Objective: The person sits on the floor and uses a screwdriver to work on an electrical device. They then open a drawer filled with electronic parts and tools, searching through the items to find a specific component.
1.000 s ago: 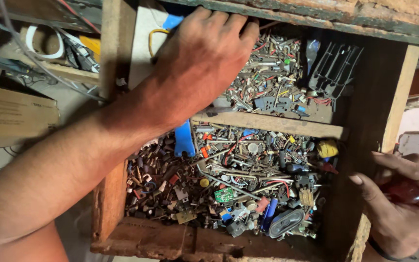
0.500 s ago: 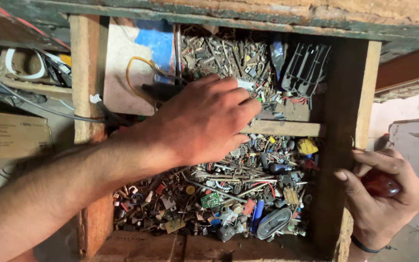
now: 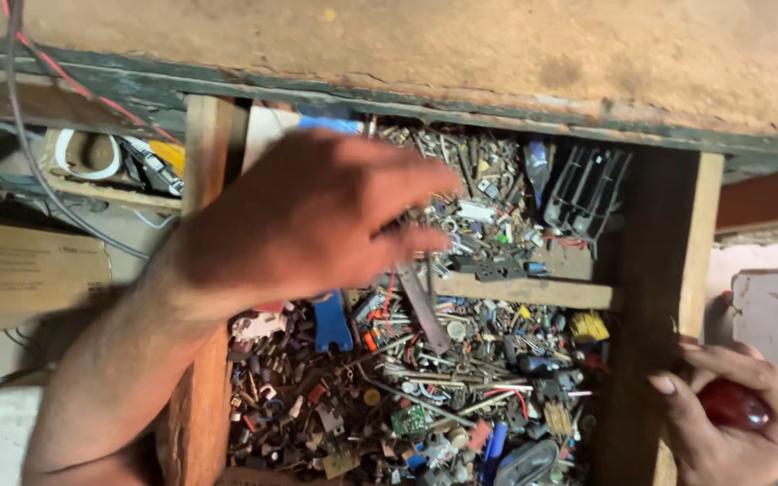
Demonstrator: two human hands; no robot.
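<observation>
The left hand (image 3: 317, 216) hovers blurred over an open wooden drawer (image 3: 659, 297), its fingers (image 3: 407, 184) spread loosely with nothing clearly gripped; just beneath the fingertips lies a heap of small metal parts (image 3: 425, 396), screws and fittings, and a flat metal strip (image 3: 425, 310) slants down from below them. The right hand (image 3: 736, 418) curls its fingers around a dark red rounded handle (image 3: 731, 405) beside the drawer's right wall.

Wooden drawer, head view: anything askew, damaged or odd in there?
Yes. The open wooden drawer holds a loose unsorted heap of small metal and plastic hardware. A flat grey metal strip lies tilted across the wooden divider bar, bridging both compartments. The left hand hovers blurred above; the right hand wraps a dark red rounded handle.
</observation>
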